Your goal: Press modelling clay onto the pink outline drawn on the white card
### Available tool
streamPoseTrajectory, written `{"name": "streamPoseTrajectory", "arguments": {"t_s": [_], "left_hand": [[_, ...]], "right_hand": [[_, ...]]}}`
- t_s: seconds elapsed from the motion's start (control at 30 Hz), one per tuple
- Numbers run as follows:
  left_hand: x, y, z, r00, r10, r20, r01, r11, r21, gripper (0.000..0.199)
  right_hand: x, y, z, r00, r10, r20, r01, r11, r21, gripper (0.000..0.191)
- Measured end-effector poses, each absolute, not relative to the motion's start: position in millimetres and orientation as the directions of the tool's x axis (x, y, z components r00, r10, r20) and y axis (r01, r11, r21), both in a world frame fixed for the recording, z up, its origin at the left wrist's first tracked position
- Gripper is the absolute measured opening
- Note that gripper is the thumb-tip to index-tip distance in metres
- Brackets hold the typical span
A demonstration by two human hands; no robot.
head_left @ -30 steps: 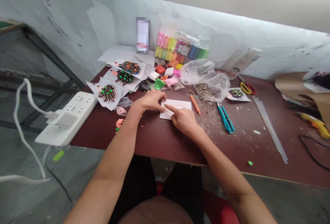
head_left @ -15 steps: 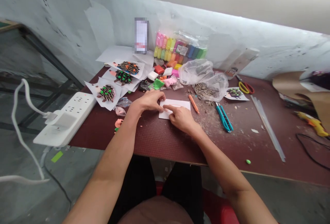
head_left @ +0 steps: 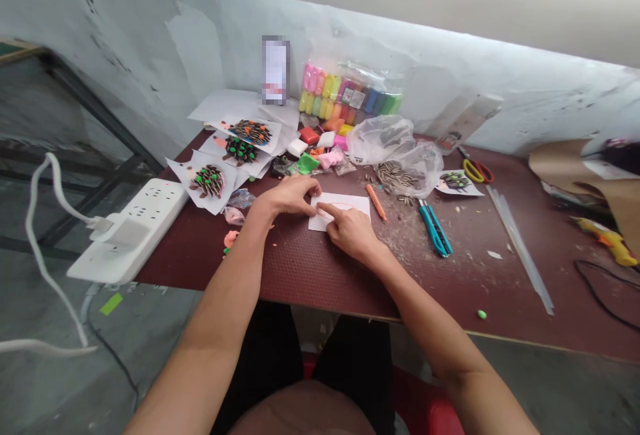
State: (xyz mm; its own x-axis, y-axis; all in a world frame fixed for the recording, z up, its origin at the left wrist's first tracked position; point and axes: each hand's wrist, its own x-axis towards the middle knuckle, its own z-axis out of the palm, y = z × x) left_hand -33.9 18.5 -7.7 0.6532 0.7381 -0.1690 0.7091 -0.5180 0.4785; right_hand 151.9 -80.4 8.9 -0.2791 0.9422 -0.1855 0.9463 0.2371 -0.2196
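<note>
A white paper card lies on the dark red table, with a faint oval outline on it. My left hand rests on the card's left edge and holds it down. My right hand sits on the lower part of the card, its index finger stretched along the oval. Whether that hand holds a thin tool is hidden. An orange stick lies just right of the card.
Clay-and-seed hedgehog pictures on paper lie to the left. Behind are bagged clay and a plastic bag of sunflower seeds. To the right are a teal utility knife and scissors. A power strip sits at the left end.
My right index finger has shifted slightly along the card. The camera view has tilted a little. The card and my left hand stay nearly in place.
</note>
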Motion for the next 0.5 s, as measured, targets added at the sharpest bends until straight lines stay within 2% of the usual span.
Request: {"name": "streamPoseTrajectory", "arguments": {"t_s": [0.13,0.27,0.5], "left_hand": [[-35.3,20.4,-9.7,0.669,0.725,-0.163,0.695,-0.534,0.482,0.045],[-35.3,20.8,-9.8,0.674,0.721,-0.159,0.691,-0.541,0.48,0.045],[-33.5,19.7,-7.8,0.663,0.728,-0.172,0.705,-0.532,0.469,0.045]], "right_hand": [[152.4,-77.6,5.4,-0.283,0.944,-0.167,0.93,0.228,-0.288,0.057],[152.6,-75.5,4.6,-0.293,0.94,-0.173,0.925,0.233,-0.301,0.055],[149.6,-78.5,7.4,-0.296,0.936,-0.191,0.943,0.255,-0.212,0.057]]}}
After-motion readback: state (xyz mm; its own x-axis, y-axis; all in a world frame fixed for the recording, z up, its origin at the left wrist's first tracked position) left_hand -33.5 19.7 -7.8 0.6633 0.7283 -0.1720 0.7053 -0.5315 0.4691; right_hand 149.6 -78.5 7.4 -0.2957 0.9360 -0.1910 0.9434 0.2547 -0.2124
